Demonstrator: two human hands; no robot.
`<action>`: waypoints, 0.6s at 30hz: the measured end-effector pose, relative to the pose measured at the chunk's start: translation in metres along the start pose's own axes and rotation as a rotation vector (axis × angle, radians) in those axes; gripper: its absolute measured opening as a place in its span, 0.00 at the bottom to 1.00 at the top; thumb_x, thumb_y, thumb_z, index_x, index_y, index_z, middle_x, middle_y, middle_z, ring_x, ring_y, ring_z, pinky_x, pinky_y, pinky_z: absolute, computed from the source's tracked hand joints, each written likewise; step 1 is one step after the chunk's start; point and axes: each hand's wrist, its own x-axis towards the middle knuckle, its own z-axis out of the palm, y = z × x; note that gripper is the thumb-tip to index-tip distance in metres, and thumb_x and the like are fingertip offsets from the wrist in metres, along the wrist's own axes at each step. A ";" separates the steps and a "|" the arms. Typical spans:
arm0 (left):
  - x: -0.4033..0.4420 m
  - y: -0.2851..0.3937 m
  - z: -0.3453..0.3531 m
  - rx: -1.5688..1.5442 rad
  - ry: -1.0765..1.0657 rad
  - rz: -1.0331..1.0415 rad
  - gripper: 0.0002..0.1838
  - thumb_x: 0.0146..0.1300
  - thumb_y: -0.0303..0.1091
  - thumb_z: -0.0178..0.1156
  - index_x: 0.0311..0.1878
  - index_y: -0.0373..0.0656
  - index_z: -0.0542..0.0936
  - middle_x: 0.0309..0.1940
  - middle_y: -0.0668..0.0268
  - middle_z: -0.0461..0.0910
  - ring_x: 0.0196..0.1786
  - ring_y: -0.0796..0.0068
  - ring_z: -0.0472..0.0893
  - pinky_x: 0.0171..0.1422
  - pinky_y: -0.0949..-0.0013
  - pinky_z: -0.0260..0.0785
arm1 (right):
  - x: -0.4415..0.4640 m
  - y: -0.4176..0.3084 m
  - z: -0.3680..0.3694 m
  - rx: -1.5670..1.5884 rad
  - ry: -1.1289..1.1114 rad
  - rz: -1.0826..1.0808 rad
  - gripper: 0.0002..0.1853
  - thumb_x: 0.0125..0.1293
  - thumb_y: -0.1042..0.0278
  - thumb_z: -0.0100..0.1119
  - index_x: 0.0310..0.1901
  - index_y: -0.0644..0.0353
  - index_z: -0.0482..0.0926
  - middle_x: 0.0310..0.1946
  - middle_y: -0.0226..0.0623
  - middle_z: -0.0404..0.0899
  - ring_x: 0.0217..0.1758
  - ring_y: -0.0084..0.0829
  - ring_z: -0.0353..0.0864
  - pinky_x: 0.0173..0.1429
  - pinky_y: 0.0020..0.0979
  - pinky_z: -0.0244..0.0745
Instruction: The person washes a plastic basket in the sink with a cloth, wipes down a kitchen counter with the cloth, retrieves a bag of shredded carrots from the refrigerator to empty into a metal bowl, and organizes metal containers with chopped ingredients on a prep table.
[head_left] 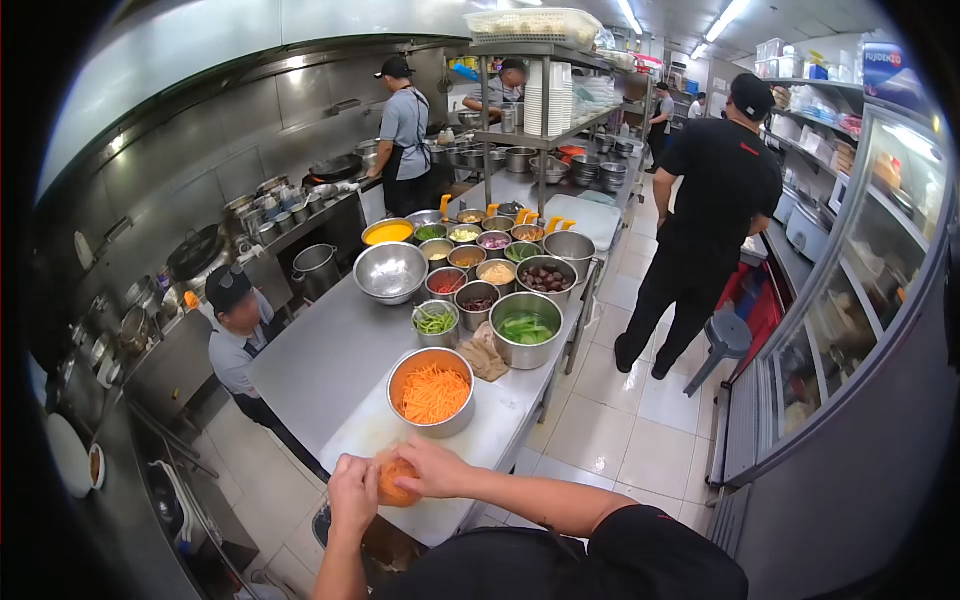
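Over the near end of the white cutting board (pixel 440 510), a rounded orange lump (pixel 397 484) is held between my two hands; its exact kind does not show clearly. My left hand (pixel 353 495) is closed against its left side, with the fingers bent. My right hand (pixel 432 468) wraps it from the top and right. Just beyond them stands a steel pot (pixel 437 428) full of shredded carrot (pixel 436 392).
Steel pots of cut vegetables, including green strips (pixel 434 319) and greens in water (pixel 525 328), crowd the table beyond. A brown cloth (pixel 484 355) and an empty bowl (pixel 390 272) are there. One co-worker (pixel 245 330) is at left, another (pixel 710 210) in the right aisle near a stool (pixel 728 335).
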 end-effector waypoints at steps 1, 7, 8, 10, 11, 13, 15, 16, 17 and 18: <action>-0.002 -0.008 0.006 0.029 -0.039 0.009 0.04 0.59 0.28 0.63 0.32 0.38 0.80 0.28 0.55 0.76 0.33 0.55 0.78 0.40 0.59 0.72 | 0.000 -0.001 0.001 -0.012 -0.037 0.055 0.17 0.61 0.57 0.64 0.44 0.60 0.75 0.39 0.46 0.75 0.44 0.46 0.77 0.48 0.41 0.72; 0.015 0.007 -0.007 -0.021 -0.031 -0.084 0.09 0.57 0.30 0.65 0.28 0.37 0.77 0.26 0.56 0.75 0.32 0.54 0.77 0.37 0.57 0.70 | 0.002 -0.002 -0.006 0.069 0.059 0.030 0.14 0.61 0.57 0.63 0.32 0.61 0.78 0.32 0.43 0.77 0.37 0.44 0.79 0.39 0.41 0.72; 0.016 0.004 -0.005 -0.025 -0.065 -0.078 0.09 0.57 0.30 0.66 0.28 0.37 0.77 0.26 0.56 0.75 0.31 0.54 0.77 0.37 0.57 0.70 | 0.006 0.005 -0.004 0.062 0.016 0.067 0.14 0.61 0.56 0.63 0.31 0.61 0.78 0.31 0.43 0.78 0.36 0.44 0.79 0.38 0.41 0.72; 0.007 0.007 0.000 -0.066 -0.111 -0.104 0.09 0.56 0.31 0.66 0.29 0.36 0.77 0.26 0.55 0.76 0.31 0.54 0.77 0.37 0.58 0.70 | 0.004 0.010 0.000 0.030 -0.027 0.137 0.15 0.62 0.56 0.63 0.28 0.60 0.76 0.26 0.43 0.78 0.33 0.45 0.79 0.36 0.42 0.72; -0.001 0.008 -0.004 -0.097 -0.109 -0.129 0.09 0.56 0.31 0.66 0.29 0.36 0.78 0.26 0.55 0.76 0.31 0.54 0.77 0.38 0.59 0.70 | -0.002 0.007 0.002 0.055 0.000 0.109 0.16 0.61 0.56 0.63 0.28 0.60 0.76 0.26 0.43 0.78 0.33 0.46 0.79 0.36 0.42 0.72; 0.007 0.005 -0.009 -0.156 -0.075 -0.163 0.08 0.56 0.30 0.66 0.30 0.36 0.79 0.27 0.55 0.77 0.32 0.55 0.78 0.40 0.60 0.71 | -0.005 -0.001 0.001 0.085 0.058 0.023 0.16 0.61 0.56 0.64 0.29 0.60 0.75 0.26 0.43 0.78 0.33 0.46 0.78 0.38 0.42 0.72; 0.003 0.000 -0.003 -0.129 -0.096 -0.129 0.08 0.58 0.30 0.64 0.30 0.35 0.79 0.28 0.54 0.78 0.34 0.53 0.78 0.42 0.59 0.71 | -0.005 0.001 0.009 0.168 -0.001 0.155 0.17 0.58 0.55 0.67 0.33 0.61 0.75 0.29 0.42 0.77 0.38 0.46 0.78 0.43 0.41 0.72; 0.003 -0.009 0.004 -0.096 -0.144 -0.105 0.07 0.59 0.30 0.63 0.30 0.35 0.79 0.29 0.54 0.78 0.34 0.52 0.78 0.41 0.58 0.71 | -0.009 0.002 0.016 0.147 0.088 0.097 0.18 0.57 0.54 0.68 0.34 0.61 0.75 0.29 0.43 0.77 0.38 0.47 0.77 0.44 0.41 0.72; 0.005 -0.015 0.006 -0.059 -0.182 -0.068 0.07 0.60 0.30 0.62 0.30 0.35 0.79 0.29 0.53 0.78 0.34 0.52 0.78 0.41 0.58 0.71 | -0.006 0.003 0.020 0.119 0.187 0.027 0.18 0.56 0.54 0.68 0.34 0.61 0.75 0.29 0.43 0.77 0.38 0.47 0.77 0.44 0.42 0.72; 0.006 -0.004 -0.001 -0.038 -0.162 -0.044 0.07 0.61 0.29 0.61 0.31 0.35 0.79 0.29 0.53 0.78 0.34 0.51 0.79 0.41 0.58 0.71 | -0.001 0.002 0.023 0.205 0.206 -0.107 0.18 0.57 0.54 0.67 0.34 0.61 0.75 0.31 0.43 0.77 0.38 0.49 0.78 0.44 0.43 0.72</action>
